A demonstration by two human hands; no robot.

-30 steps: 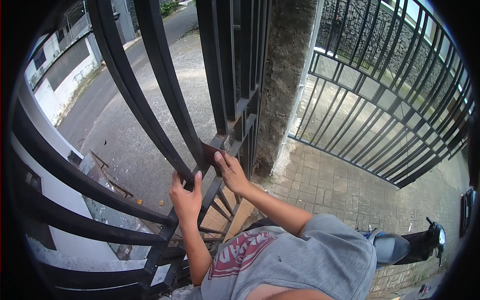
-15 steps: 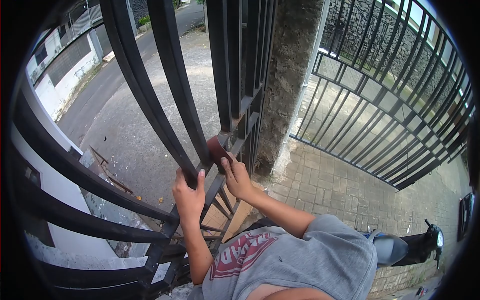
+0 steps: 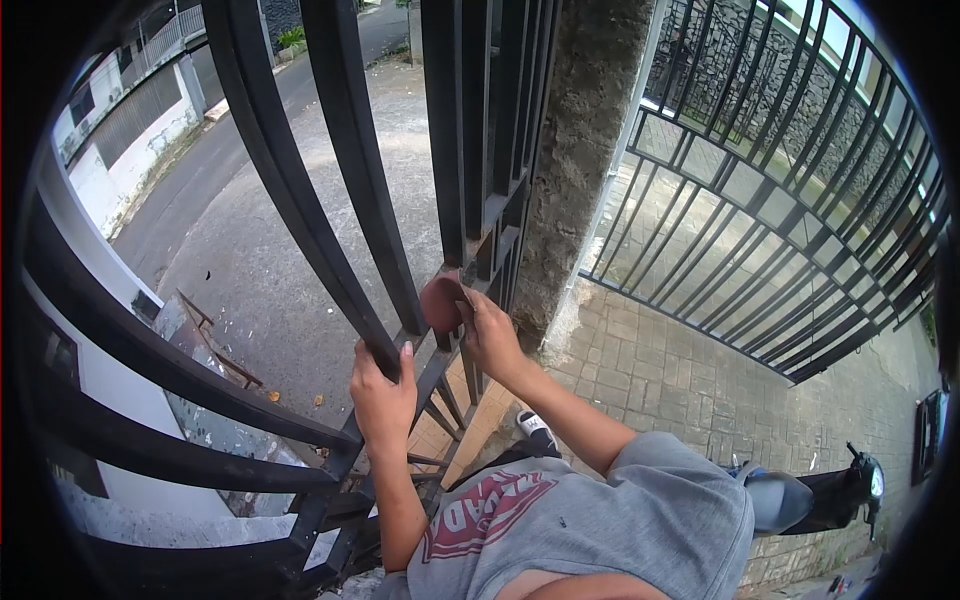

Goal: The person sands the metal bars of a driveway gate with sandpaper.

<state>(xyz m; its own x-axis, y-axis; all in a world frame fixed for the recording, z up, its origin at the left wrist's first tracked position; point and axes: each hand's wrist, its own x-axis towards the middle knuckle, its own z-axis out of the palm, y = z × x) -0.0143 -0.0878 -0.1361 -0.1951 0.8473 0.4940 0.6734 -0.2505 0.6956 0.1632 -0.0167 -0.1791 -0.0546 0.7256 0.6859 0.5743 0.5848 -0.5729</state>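
Note:
My left hand is wrapped round the lower part of a black metal gate bar, its thumb upright on the near side. Just right of it, my right hand pinches a reddish-brown piece of sandpaper. The sheet is curled, its broad face turned toward me, and it overlaps the horizontal rail between two upright bars. Worn, brownish patches show on the rail beyond the sandpaper. My right fingertips are partly hidden behind the sheet.
A rough concrete pillar stands right of the bars. Farther right is a second black gate over brick paving. A parked motorbike is at the lower right. Beyond the bars lie a concrete drive and a road.
The sandpaper has turned so more of its face shows, and my right hand has shifted slightly right. My left hand keeps its hold on the bar. A shoe now shows below.

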